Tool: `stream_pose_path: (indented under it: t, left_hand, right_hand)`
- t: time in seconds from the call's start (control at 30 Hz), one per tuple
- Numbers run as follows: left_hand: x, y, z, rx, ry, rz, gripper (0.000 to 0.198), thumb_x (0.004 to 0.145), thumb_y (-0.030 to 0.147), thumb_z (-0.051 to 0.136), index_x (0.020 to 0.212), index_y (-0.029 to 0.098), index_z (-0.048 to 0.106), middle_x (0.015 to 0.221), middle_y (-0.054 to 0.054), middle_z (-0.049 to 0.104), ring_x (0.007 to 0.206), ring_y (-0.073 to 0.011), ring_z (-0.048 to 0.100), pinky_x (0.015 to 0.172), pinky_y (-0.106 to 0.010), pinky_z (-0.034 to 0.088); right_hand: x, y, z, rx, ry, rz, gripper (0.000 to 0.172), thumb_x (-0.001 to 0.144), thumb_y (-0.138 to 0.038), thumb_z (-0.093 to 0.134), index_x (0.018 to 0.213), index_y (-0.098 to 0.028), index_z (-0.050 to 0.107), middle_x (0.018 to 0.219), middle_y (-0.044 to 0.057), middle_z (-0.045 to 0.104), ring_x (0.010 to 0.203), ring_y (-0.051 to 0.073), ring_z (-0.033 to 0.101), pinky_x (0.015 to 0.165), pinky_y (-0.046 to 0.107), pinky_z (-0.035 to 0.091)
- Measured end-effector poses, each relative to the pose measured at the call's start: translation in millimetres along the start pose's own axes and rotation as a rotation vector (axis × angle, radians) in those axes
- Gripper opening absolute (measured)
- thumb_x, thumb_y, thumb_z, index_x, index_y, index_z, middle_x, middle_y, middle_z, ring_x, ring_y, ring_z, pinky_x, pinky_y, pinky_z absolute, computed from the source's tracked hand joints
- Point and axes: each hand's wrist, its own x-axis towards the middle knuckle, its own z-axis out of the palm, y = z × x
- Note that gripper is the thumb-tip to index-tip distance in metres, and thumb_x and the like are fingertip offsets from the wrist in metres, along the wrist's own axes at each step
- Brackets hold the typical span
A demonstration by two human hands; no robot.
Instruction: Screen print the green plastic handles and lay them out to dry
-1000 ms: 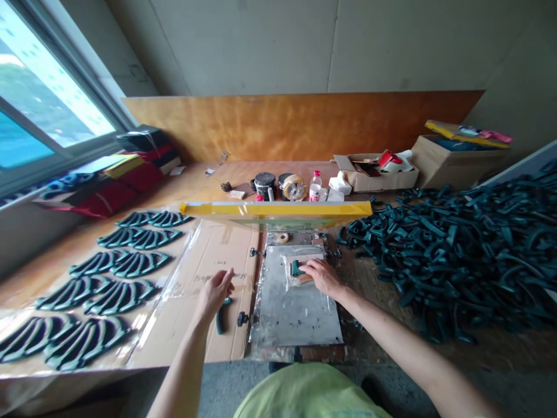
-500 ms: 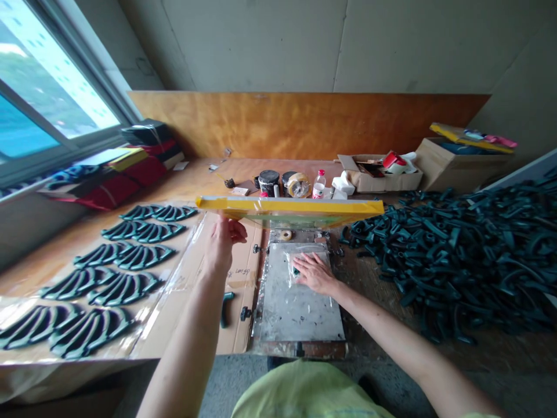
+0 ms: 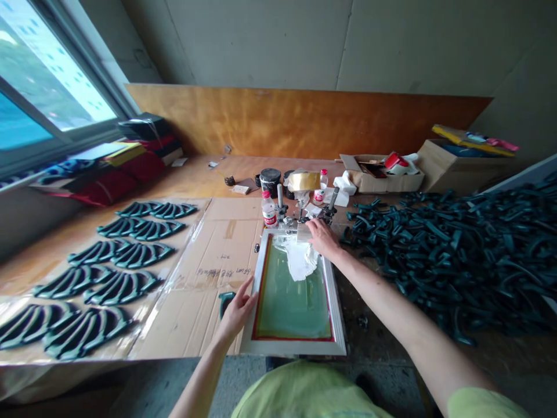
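A screen-printing frame [image 3: 261, 273] with a green mesh and red border lies flat on the bench in front of me. My left hand [image 3: 238, 311] rests on the frame's left edge, fingers spread. At the frame's far end my right hand [image 3: 321, 238] is closed on a squeegee [image 3: 303, 232], which sits on white ink [image 3: 301, 260] smeared over the mesh. A dark green curved part [image 3: 225, 301] lies on the cardboard [image 3: 209, 273] just left of the frame.
Rows of dark green curved parts [image 3: 108, 278] lie on plastic sheet at left. A big heap of the same parts [image 3: 452, 255] fills the right side. Ink cans [image 3: 270, 180], a tape roll [image 3: 303, 181], small bottles [image 3: 268, 212] and cardboard boxes [image 3: 383, 174] stand behind the frame.
The raised frame has been swung down flat over the plate and the part on it. My left hand went from the frame's raised edge to its left rail; my right hand moved to the squeegee.
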Motion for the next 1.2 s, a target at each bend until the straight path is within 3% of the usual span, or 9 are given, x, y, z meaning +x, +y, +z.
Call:
stream_pose_path:
  t: [0.1,0.2,0.4,0.5,0.67,0.83,0.93,1.1,1.2]
  left_hand:
    - [9,-17,0.8,0.026,-0.024,0.001,0.082,0.074,0.065,0.060,0.140,0.018,0.049,0.059,0.007,0.048,0.052,-0.0112,0.044,0.050,-0.022,0.032]
    - [11,-25,-1.5,0.038,-0.031,-0.014,0.081,0.075,0.066,0.059,0.138,0.016,0.050,0.062,0.006,0.050,0.054,-0.0116,0.044,0.051,-0.023,0.031]
    - [11,-28,-1.8,0.043,-0.016,-0.033,0.078,0.075,0.065,0.060,0.135,0.016,0.053,0.064,0.005,0.055,0.055,-0.0121,0.047,0.052,-0.023,0.033]
    - [10,-26,-0.6,0.038,-0.016,-0.017,0.077,0.075,0.064,0.060,0.134,0.015,0.053,0.063,0.005,0.055,0.055,-0.0122,0.048,0.052,-0.023,0.032]
    - [5,-19,0.0,0.034,0.015,-0.014,0.074,0.075,0.063,0.061,0.131,0.016,0.056,0.064,0.004,0.056,0.056,-0.0127,0.050,0.052,-0.023,0.035]
    - [-1,-10,1.2,-0.001,0.075,-0.017,0.074,0.069,0.064,0.066,0.125,0.016,0.061,0.062,0.003,0.059,0.057,-0.0149,0.056,0.053,-0.024,0.041]
    - [-3,-1,1.6,-0.025,0.073,-0.037,0.078,0.067,0.065,0.067,0.127,0.016,0.060,0.062,0.003,0.060,0.057,-0.0156,0.058,0.052,-0.024,0.043]
    - [-14,40,-9.5,-0.116,-0.039,-0.094,0.091,0.066,0.065,0.070,0.141,0.019,0.047,0.073,0.000,0.068,0.066,-0.0193,0.064,0.056,-0.027,0.048]
    - [-19,78,-19.8,-0.130,-0.044,-0.049,0.073,0.074,0.066,0.064,0.131,0.021,0.057,0.093,-0.004,0.071,0.080,-0.0212,0.067,0.064,-0.028,0.051]
  right_hand:
    - [10,-10,6,-0.023,-0.201,0.071,0.028,0.082,-0.017,0.065,0.110,-0.017,0.063,0.104,0.010,0.069,0.097,0.023,0.063,0.083,0.030,0.048]
    - [-1,-11,15,-0.030,-0.251,0.071,0.015,0.083,-0.020,0.061,0.097,-0.016,0.067,0.095,0.011,0.071,0.088,0.023,0.064,0.077,0.030,0.046]
    - [-60,-9,14,0.040,-0.234,-0.315,0.022,0.078,-0.003,0.053,0.087,-0.017,0.067,0.089,0.007,0.068,0.088,0.020,0.060,0.077,0.028,0.043]
    - [-63,-3,3,0.082,-0.279,-0.386,0.020,0.076,-0.003,0.057,0.082,-0.019,0.065,0.084,0.003,0.067,0.082,0.018,0.059,0.071,0.026,0.041]
    - [-55,-9,12,0.093,-0.093,-0.258,0.011,0.080,-0.008,0.059,0.080,-0.018,0.065,0.085,0.006,0.065,0.086,0.020,0.056,0.074,0.029,0.042]
    - [-82,-14,24,0.116,0.000,-0.369,0.014,0.082,-0.006,0.058,0.086,-0.016,0.067,0.091,0.009,0.065,0.093,0.022,0.054,0.085,0.034,0.043]
    - [-67,-9,12,0.155,-0.026,-0.363,0.008,0.084,-0.018,0.067,0.092,-0.019,0.069,0.089,0.006,0.067,0.092,0.021,0.056,0.085,0.034,0.043]
    - [4,3,-8,0.117,-0.023,-0.065,0.060,0.080,-0.026,0.075,0.136,-0.029,0.053,0.107,0.005,0.069,0.096,0.021,0.060,0.086,0.032,0.044]
    - [19,25,-20,0.068,0.070,0.079,0.058,0.084,-0.032,0.070,0.138,-0.027,0.050,0.111,0.007,0.068,0.100,0.023,0.060,0.085,0.032,0.044]
